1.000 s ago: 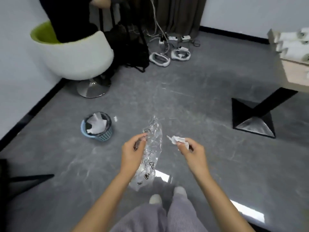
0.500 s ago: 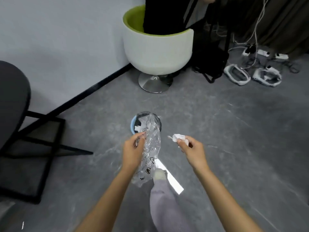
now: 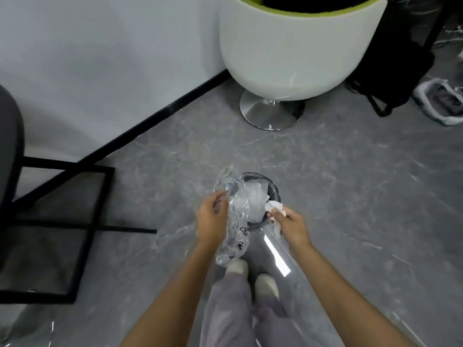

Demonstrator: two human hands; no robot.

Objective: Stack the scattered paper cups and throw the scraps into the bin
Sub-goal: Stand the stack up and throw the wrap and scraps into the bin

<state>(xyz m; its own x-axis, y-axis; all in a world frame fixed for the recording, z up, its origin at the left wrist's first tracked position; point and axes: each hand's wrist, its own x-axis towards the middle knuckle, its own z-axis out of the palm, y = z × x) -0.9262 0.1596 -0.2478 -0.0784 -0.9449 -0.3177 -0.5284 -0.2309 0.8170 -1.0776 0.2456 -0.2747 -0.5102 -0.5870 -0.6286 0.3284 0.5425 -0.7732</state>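
Bin [image 3: 274, 190] sits mid-frame on grey marbled floor [image 3: 363, 196], pale wall [image 3: 100, 58] upper left; one white chair [image 3: 298, 51]; my left hand [image 3: 213, 220] grips one plastic bag [image 3: 234, 221]; right hand [image 3: 292, 225] pinches one paper scrap [image 3: 274, 205].

— What is seen by the wall?
— A white tub chair with green lining [image 3: 298, 46] on a chrome disc base [image 3: 271, 112]; a black metal frame [image 3: 82, 221] is set left, on grey marbled floor [image 3: 363, 196].

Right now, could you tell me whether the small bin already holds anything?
Not empty: the small dark-rimmed bin holds pale crumpled scraps, seen past the plastic.
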